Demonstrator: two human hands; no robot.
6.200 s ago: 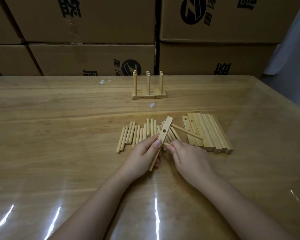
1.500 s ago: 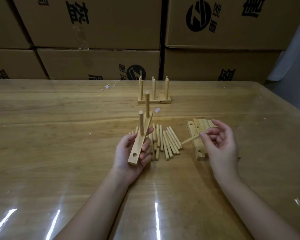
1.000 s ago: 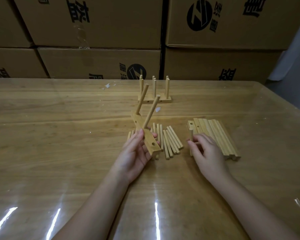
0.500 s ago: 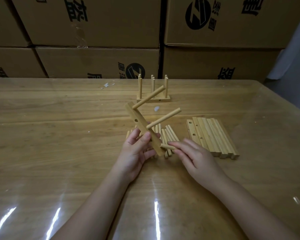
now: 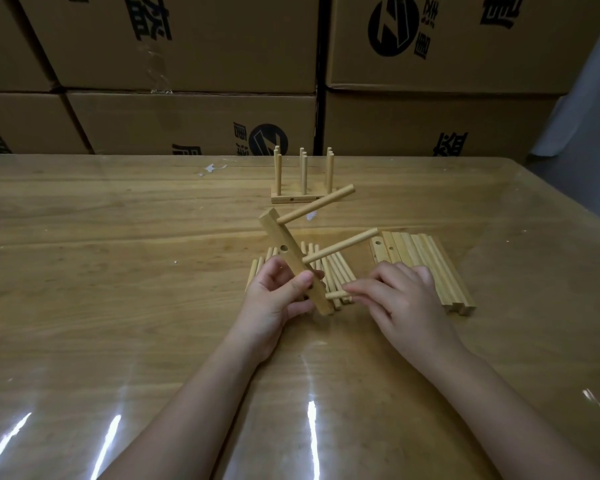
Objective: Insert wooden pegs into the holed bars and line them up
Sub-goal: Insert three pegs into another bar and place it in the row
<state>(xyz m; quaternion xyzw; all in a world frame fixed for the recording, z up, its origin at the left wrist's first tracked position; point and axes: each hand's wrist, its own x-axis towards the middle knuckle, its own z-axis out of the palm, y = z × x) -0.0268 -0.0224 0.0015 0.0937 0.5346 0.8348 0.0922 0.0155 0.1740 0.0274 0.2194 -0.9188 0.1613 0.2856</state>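
Left hand (image 5: 278,299) is gripping the lower part of a holed bar (image 5: 293,263), thumb across its face and fingers curled behind, the bar tilting up and away from the hand. Two pegs are already sitting in it: an upper peg (image 5: 316,208) and a middle peg (image 5: 340,249), both jutting out to the right and upward. Right hand (image 5: 400,301) is pinching a third peg (image 5: 336,294) between thumb and fingertips, its free end touching the bar's lower end just beside the left thumb. Loose pegs (image 5: 326,271) are lying on the worktop (image 5: 118,271) directly behind both hands; a stack of spare bars (image 5: 426,268) is lying behind the right hand, partly under its knuckles. A finished rack (image 5: 303,181) of upright pegs is standing well beyond the hands. Worktop is staying open left of the left hand and toward the body; its right edge is running well right of the right hand. Cardboard boxes (image 5: 194,123) behind are bearing a black round logo and characters I cannot read.
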